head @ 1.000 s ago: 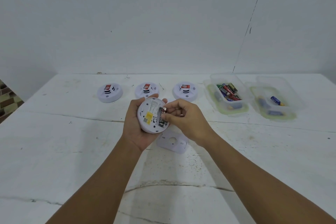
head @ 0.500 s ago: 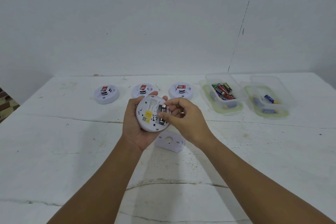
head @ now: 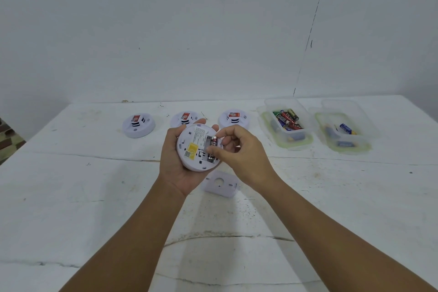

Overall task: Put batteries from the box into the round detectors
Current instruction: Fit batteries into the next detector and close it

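battery (head: 212, 147) between right fingertips (head: 211, 150), in left-held detector (head: 193, 149)

My left hand (head: 176, 168) is cradling a round white detector (head: 198, 148) back-up while my right hand (head: 239, 154) is pinching a black battery (head: 212, 147) into its compartment; three detectors and two battery boxes are lining the table (head: 71, 197) behind.

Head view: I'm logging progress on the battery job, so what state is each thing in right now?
held detector: back up, compartment open
battery: in the compartment, pinched
left hand: grips the held detector
right hand: pinches the battery
cover plate: off, lying on the table
three detectors: on the table, face up
battery box: open, holds batteries
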### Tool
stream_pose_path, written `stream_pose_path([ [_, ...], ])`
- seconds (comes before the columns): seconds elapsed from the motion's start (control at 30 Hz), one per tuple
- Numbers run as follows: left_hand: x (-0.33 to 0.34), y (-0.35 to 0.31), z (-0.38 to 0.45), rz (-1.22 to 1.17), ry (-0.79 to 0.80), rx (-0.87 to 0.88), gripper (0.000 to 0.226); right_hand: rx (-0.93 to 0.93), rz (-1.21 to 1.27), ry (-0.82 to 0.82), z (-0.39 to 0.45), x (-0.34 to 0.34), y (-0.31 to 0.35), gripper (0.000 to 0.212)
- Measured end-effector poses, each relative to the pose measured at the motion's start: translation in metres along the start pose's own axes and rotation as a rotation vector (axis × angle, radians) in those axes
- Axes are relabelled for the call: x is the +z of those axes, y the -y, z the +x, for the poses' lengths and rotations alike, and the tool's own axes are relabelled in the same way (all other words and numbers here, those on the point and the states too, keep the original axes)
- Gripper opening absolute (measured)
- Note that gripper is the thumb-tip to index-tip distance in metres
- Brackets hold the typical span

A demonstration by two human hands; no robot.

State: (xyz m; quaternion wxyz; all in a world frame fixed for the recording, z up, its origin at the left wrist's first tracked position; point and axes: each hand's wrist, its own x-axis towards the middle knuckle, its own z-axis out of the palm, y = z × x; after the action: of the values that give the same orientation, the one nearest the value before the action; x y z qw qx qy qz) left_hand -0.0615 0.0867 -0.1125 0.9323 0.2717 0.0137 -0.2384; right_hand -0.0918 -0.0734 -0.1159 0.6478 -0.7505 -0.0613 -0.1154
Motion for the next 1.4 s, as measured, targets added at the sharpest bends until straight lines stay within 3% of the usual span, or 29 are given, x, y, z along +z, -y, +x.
stream_pose_path([
  [0.27, 0.002, 0.0, -0.007, -0.022, 0.004, -0.018, 0.038, -0.037, -0.021, 0.022, -0.005, 0.005, -0.001, 0.02],
  [0.53, -0.004, -0.007, -0.008, -0.042, 0.001, -0.024, 0.042, -0.016, -0.045, 0.002, 0.001, 0.015, 0.003, 0.026],
  [0.73, -0.004, -0.012, -0.007, -0.047, 0.006, -0.026, 0.051, -0.036, -0.056, -0.036, 0.003, 0.024, 0.005, 0.03],
  [0.87, -0.008, -0.012, -0.004, -0.043, -0.017, -0.04, 0.077, -0.043, -0.09, -0.058, 0.003, 0.023, 0.007, 0.028],
  [1.23, -0.01, -0.012, -0.005, -0.082, 0.016, -0.043, 0.087, -0.051, -0.135, 0.009, 0.004, 0.018, 0.005, 0.019],
  [1.4, -0.007, -0.01, -0.005, -0.038, -0.023, -0.009, 0.08, -0.04, -0.142, -0.013, 0.004, 0.015, 0.002, 0.014],
])
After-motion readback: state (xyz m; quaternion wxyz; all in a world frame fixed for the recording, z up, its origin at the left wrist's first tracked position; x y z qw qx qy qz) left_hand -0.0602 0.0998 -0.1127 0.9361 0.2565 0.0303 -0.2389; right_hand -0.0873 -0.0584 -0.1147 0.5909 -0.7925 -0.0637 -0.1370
